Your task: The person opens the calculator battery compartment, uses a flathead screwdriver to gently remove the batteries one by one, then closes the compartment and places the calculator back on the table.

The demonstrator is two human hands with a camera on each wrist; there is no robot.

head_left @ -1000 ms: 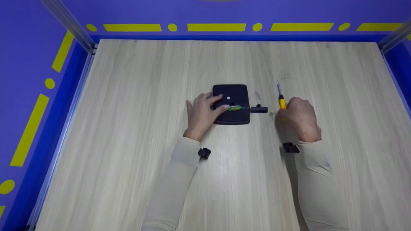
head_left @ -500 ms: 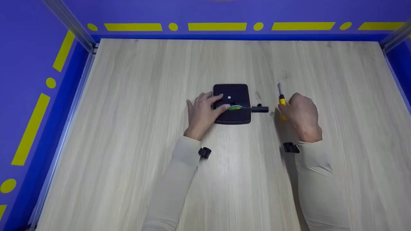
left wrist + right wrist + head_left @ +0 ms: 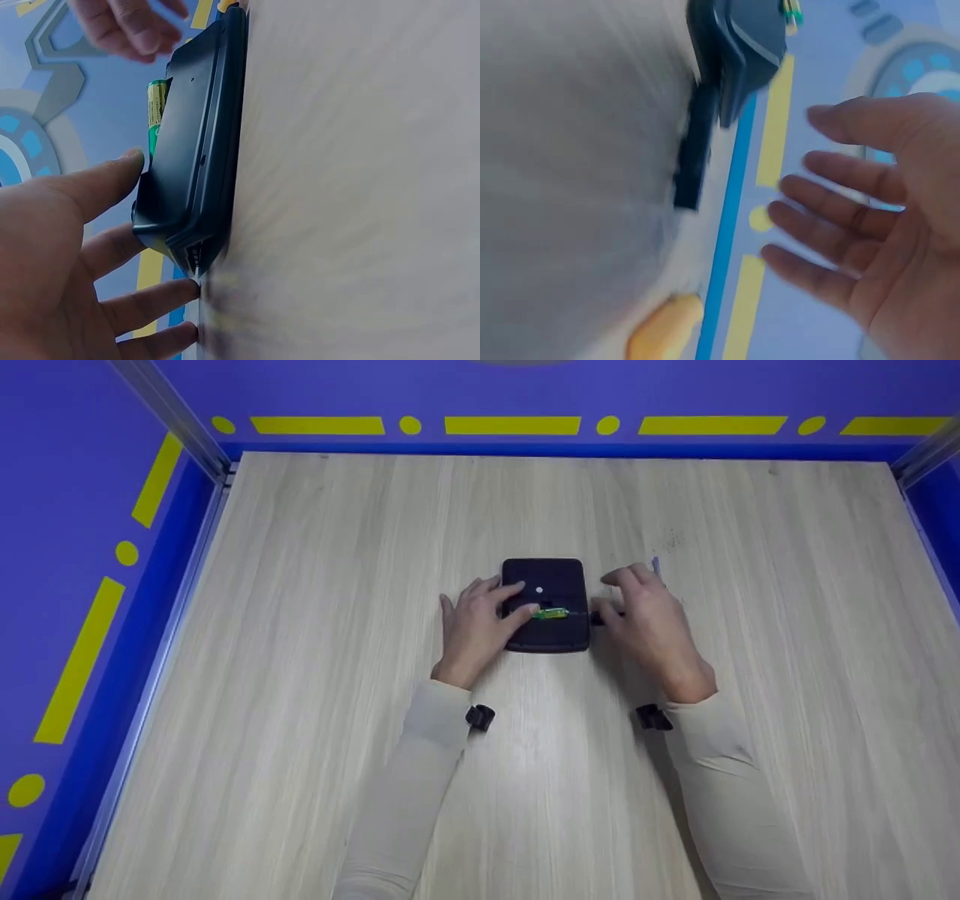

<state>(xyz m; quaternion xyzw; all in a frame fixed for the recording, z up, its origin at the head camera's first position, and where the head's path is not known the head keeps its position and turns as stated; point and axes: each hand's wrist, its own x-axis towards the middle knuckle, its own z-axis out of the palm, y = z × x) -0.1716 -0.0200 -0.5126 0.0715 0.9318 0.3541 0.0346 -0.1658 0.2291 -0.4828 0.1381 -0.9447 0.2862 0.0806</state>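
Observation:
A flat black device point(image 3: 547, 634) with a battery slot lies on the table in the head view. A green battery point(image 3: 553, 613) sits at the slot, one end tilted up in the left wrist view. My left hand point(image 3: 480, 626) rests at the device's left side, thumb and index finger touching it, fingers fairly straight. My right hand point(image 3: 652, 619) hovers with fingers spread and nothing in them, right of the device. Below it lies a small black battery cover point(image 3: 695, 150), mostly hidden in the head view. A screwdriver lies behind that hand, its shaft point(image 3: 656, 564) and yellow handle point(image 3: 666, 330) showing.
The wood-grain table point(image 3: 360, 585) stretches around the device. Blue panels point(image 3: 525, 390) with yellow marks stand along its back and left sides. Dark specks point(image 3: 669, 538) dot the surface beyond the screwdriver.
My right hand has let go of the screwdriver, leaving it on the table, and moved left over the small black cover. My left hand stays on the device.

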